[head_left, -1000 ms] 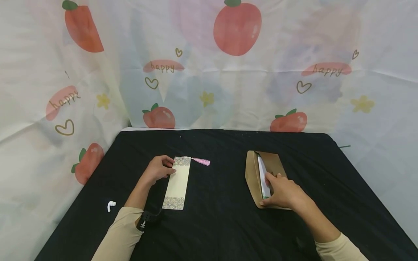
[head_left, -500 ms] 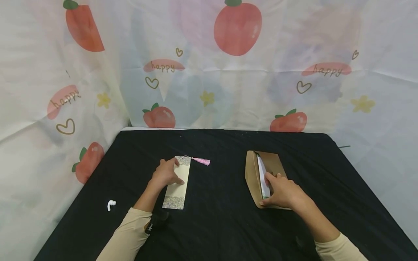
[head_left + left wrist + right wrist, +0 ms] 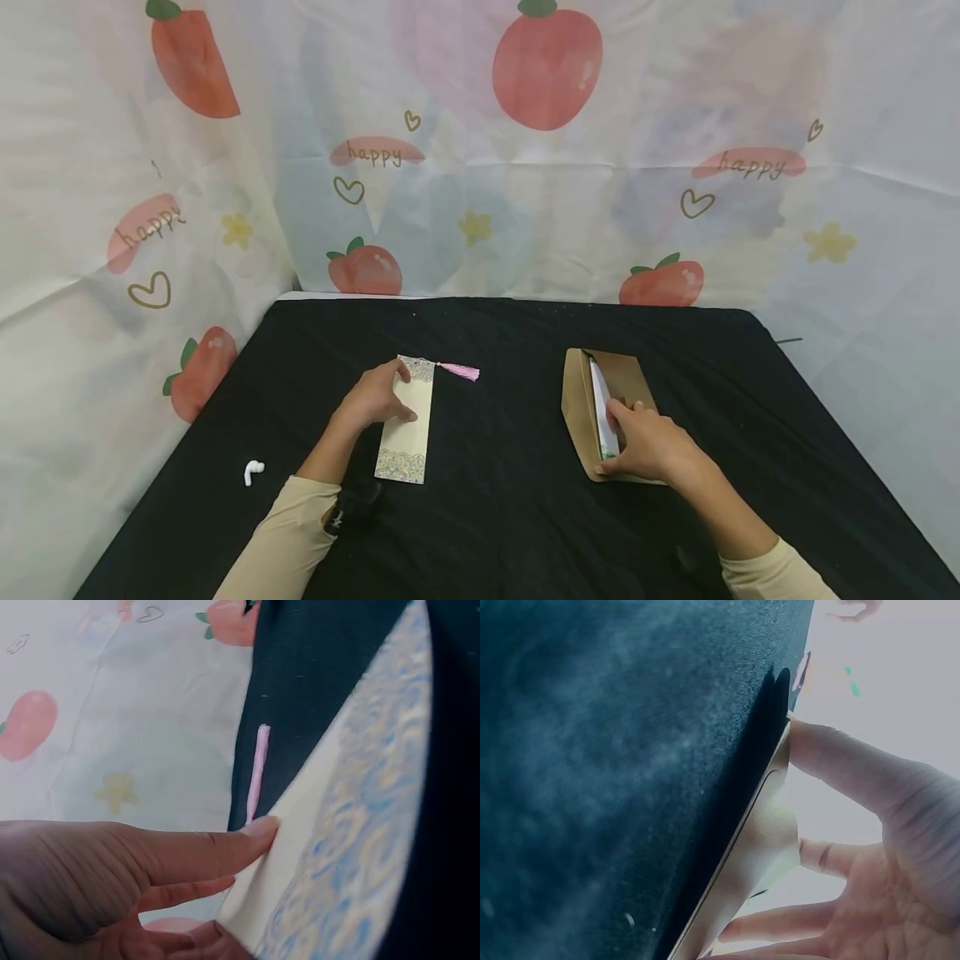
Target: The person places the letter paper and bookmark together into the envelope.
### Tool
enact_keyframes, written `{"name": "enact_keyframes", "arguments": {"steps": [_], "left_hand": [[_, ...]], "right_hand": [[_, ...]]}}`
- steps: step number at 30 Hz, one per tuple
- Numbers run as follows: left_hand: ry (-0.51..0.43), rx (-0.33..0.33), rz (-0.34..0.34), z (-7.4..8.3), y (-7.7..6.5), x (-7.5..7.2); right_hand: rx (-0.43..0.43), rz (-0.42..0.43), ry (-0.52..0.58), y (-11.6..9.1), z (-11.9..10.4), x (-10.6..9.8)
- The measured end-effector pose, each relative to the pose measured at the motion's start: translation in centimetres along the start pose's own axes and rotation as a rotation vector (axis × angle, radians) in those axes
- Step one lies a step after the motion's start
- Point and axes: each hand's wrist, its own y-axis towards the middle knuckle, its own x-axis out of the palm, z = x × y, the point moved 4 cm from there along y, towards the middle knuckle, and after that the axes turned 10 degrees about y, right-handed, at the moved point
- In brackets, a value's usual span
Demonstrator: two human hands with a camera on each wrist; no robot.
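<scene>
In the head view a cream bookmark [image 3: 422, 408] with patterned bands at both ends lies on the left of the black cloth. A pink tassel [image 3: 459, 372] hangs from its top. My left hand [image 3: 377, 395] pinches its left side; the left wrist view has the thumb [image 3: 217, 851] at its edge and other fingers beyond. To the right is a brown paper envelope [image 3: 579, 408], its flap lifted, with white paper [image 3: 601, 396] inside. My right hand [image 3: 652, 442] grips the envelope at its near side, thumb at the lower corner and fingers at the opening.
A white earbud-like piece [image 3: 253, 471] lies left of the left forearm. Black cloth [image 3: 495, 500] covers the table. Behind and to the left hangs a pale curtain [image 3: 555, 217] with fruit prints.
The left hand has slid from the bookmark's upper left edge further over it, thumb lower down. The bookmark has turned slightly. The right hand and envelope stay nearly the same.
</scene>
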Motion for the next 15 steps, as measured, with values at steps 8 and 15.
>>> {"name": "enact_keyframes", "arguments": {"steps": [8, 15], "left_hand": [[-0.029, 0.048, -0.05, -0.29, -0.04, -0.5], [-0.046, 0.057, -0.03, -0.3, -0.18, -0.99]], "right_hand": [[0.002, 0.002, -0.003, 0.04, 0.05, 0.05], [-0.007, 0.009, -0.007, 0.05, 0.08, 0.07]]}}
